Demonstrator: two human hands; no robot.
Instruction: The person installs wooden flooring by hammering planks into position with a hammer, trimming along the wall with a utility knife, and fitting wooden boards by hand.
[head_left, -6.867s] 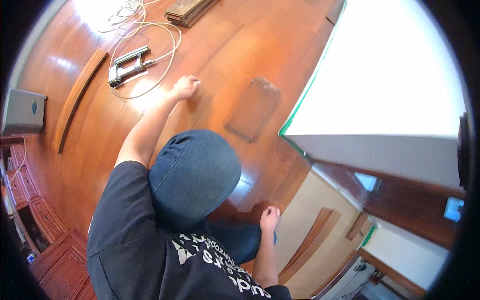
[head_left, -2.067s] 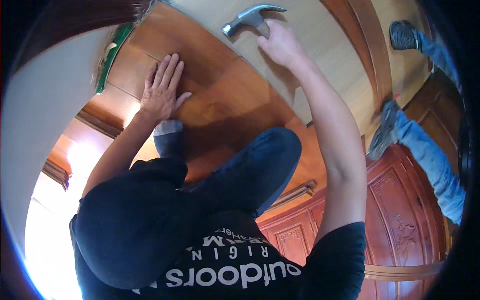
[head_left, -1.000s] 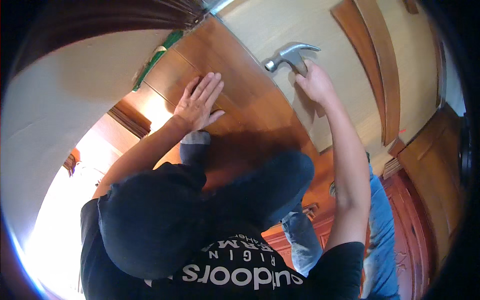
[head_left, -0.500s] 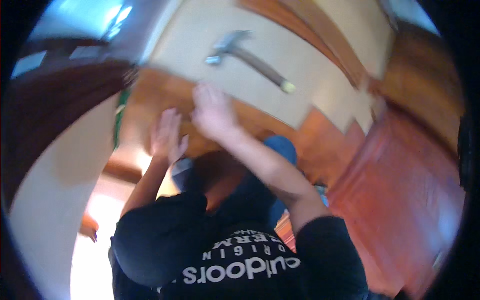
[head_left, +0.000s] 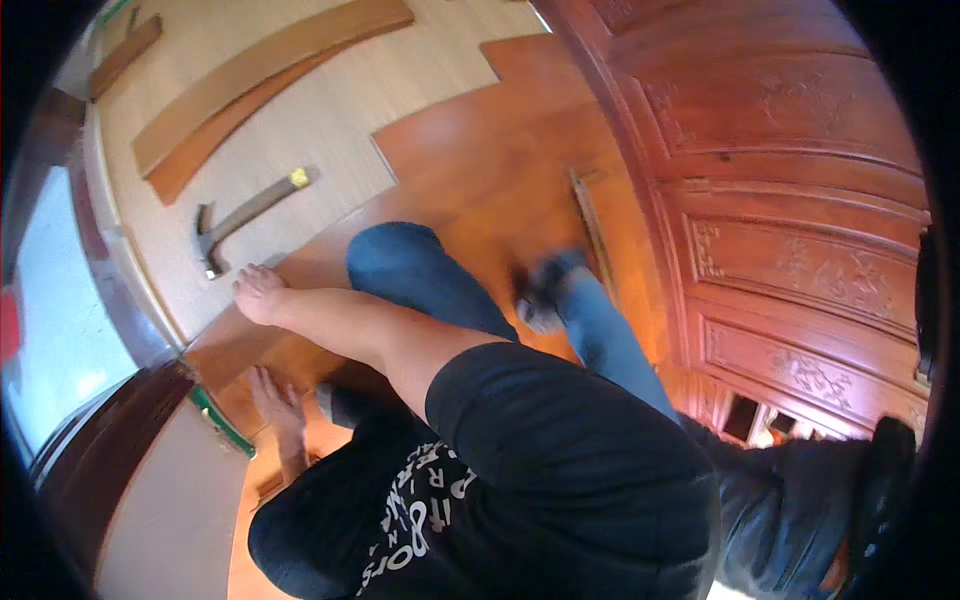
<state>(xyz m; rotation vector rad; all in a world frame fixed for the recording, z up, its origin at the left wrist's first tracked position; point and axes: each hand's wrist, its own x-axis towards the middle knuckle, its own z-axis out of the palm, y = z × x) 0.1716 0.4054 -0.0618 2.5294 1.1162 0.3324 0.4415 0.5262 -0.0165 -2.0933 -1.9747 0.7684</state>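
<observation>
On the laid brown floorboards, my left hand rests with its fingers stretched out, close to the wall corner. Farther out, my right hand lies palm down along the edge where the boards meet the beige underlay. Its fingers are slightly bent and spread, and nothing shows in them. Just beyond the right hand's fingertips is a claw hammer with a metal head, a dark handle and a yellow end. It lies on the underlay, untouched.
Loose brown planks lie on the underlay at the far left, with a shorter piece beyond. A carved red wood cabinet lines the right. A narrow strip lies near my foot. A green strip runs along the left wall base.
The view has turned, so the hammer and planks now appear farther left and the cabinet fills the right. My hands, blurred and seemingly raised before, now rest on the floorboards.
</observation>
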